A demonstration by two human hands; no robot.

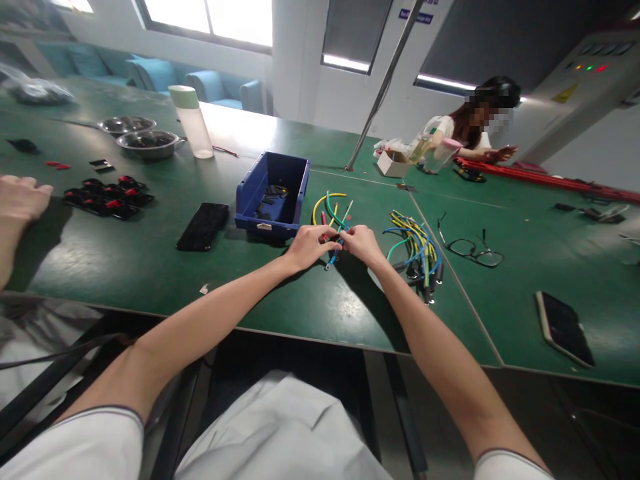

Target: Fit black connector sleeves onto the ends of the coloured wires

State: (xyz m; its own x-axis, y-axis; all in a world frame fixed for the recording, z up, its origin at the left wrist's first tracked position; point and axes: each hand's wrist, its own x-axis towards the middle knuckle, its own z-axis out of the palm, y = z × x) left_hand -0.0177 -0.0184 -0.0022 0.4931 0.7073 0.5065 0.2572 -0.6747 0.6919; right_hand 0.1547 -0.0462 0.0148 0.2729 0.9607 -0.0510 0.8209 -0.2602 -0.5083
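Observation:
My left hand [313, 247] and my right hand [363, 244] meet over the green table, fingertips nearly touching. Both are closed in a pinch around a short blue cable [332, 259], whose metal lug points down toward the table's front edge. The fingers partly hide where they grip. Just beyond them lie loose yellow and green cables [330, 200], plus a thin red piece whose kind I cannot make out. To the right of my right hand rests a bundle of yellow, blue and green cables [417, 243] with black sleeves and metal ends.
A blue bin [273, 227] with small black parts stands left of the cables, beside a black phone [203, 227]. Farther left are black-and-red parts [107, 197], metal bowls [147, 155], a bottle [193, 123] and another person's hand [23, 197]. Glasses [473, 252] lie right; a co-worker sits across.

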